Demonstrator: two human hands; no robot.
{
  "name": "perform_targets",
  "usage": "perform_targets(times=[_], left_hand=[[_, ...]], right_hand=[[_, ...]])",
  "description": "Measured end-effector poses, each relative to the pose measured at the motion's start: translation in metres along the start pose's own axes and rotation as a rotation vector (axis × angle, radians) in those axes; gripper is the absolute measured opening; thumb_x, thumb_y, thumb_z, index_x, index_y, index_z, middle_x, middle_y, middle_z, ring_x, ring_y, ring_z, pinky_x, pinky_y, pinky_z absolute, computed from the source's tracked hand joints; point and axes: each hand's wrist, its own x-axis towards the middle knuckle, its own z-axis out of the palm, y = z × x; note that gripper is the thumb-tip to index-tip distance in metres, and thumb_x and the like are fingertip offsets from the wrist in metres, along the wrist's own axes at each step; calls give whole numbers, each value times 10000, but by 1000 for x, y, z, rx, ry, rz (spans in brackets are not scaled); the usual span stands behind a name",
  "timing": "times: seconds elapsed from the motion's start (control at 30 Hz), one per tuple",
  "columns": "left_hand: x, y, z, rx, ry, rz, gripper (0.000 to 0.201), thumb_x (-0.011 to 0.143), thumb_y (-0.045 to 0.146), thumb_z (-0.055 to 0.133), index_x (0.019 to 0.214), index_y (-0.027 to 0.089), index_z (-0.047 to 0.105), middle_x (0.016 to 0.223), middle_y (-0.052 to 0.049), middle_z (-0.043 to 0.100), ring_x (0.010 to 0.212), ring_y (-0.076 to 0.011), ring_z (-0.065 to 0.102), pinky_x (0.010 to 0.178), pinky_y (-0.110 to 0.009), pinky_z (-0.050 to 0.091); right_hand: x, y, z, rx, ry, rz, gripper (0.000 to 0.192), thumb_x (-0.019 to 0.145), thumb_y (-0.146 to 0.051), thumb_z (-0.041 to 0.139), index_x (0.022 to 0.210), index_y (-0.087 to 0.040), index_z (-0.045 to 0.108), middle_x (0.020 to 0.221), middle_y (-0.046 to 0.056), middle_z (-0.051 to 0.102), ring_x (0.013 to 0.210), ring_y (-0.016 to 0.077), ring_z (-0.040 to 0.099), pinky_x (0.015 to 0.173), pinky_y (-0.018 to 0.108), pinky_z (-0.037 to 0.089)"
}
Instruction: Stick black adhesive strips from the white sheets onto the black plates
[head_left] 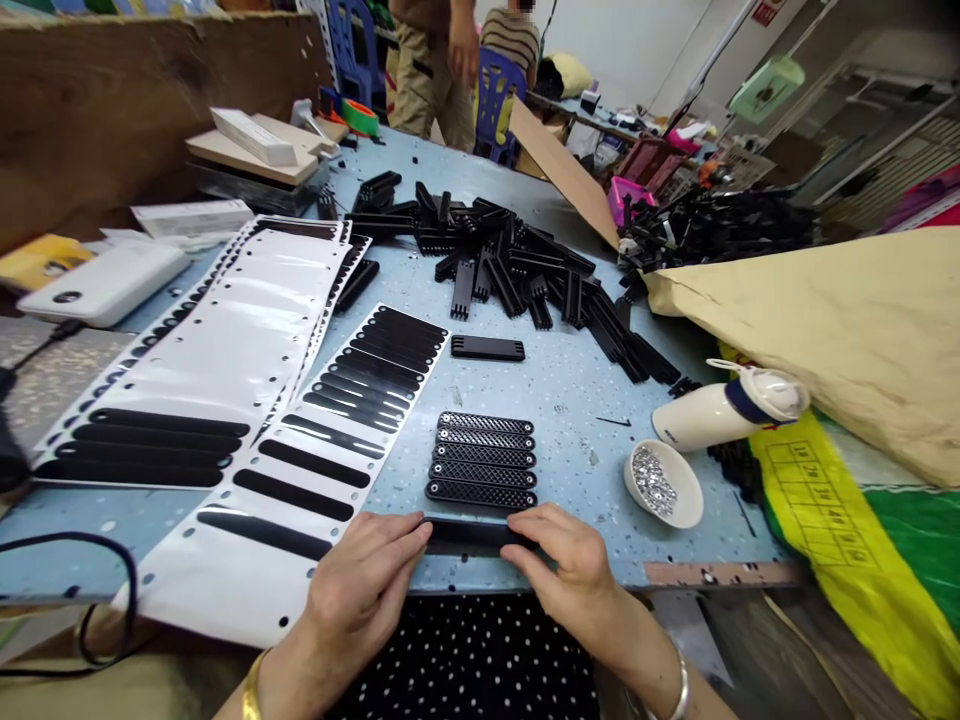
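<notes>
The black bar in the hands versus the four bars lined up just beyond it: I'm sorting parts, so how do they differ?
The held bar shows a smooth plain face; the four bars show a dotted, textured face. The held bar is gripped at both ends by the left hand and right hand; the four lie untouched on the table. All are black, similar length.

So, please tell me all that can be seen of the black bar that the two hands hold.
The black bar is long, flat and narrow, seemingly plastic, with a plain dark face. It lies level and crosswise at the near edge of the blue table, just in front of a row of four textured bars. The left hand grips its left end, the right hand its right end; both ends are hidden.
</notes>
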Motion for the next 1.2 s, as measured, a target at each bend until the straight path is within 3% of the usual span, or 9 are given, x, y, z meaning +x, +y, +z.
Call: perform_targets(times=[0.2,0.37,0.47,0.73,0.87,1.0,1.2], left_hand=[[1,0,-1,4,-8,-13,343,843,1,591,1111,191,689,983,-89,752,873,-207,713,729,-331,584],[3,-1,0,7,-16,-7,338,841,15,594,1106,200,691,995,-80,755,873,-209,718,728,-319,587],[4,-2,-1,12,-29,0,337,839,10,592,1106,191,685,996,-79,751,871,-202,712,731,-312,583],[7,0,-3,8,-31,4,328,843,36,589,1104,210,684,983,-63,754,874,-202,717,749,-308,589],[7,-1,-4,15,-37,11,313,848,44,578,1087,215,688,970,-55,757,855,-192,722,737,-292,590],[3,-3,-4,49,-47,15,292,854,60,577,1083,202,690,1017,-68,755,901,-204,724,791,-306,588],[4,-7,-4,85,-78,48,272,872,101,570,1095,208,683,1050,-68,758,913,-215,734,807,-326,592]], right_hand=[[-3,4,1,90,73,65,80,824,-154,683,874,-184,737,873,76,732,787,206,691,694,361,595],[-5,1,1,-22,73,54,197,860,-166,635,1042,-155,709,892,96,722,812,229,666,717,402,580],[-6,-1,-2,-64,28,67,180,877,-169,617,1028,-149,711,926,104,709,841,231,654,748,405,572],[0,-5,-6,-146,-22,-90,191,898,-106,546,949,-169,719,946,103,729,835,234,664,734,417,556],[-4,-5,-18,-137,38,-29,247,861,-166,613,1099,-137,668,899,108,708,821,244,659,725,413,569],[-10,4,-27,-122,35,81,223,813,-163,654,1034,-156,689,852,80,687,784,226,649,697,382,564],[-15,12,-19,26,-30,209,246,778,-158,698,1024,-168,706,805,31,663,699,166,619,654,311,543]])
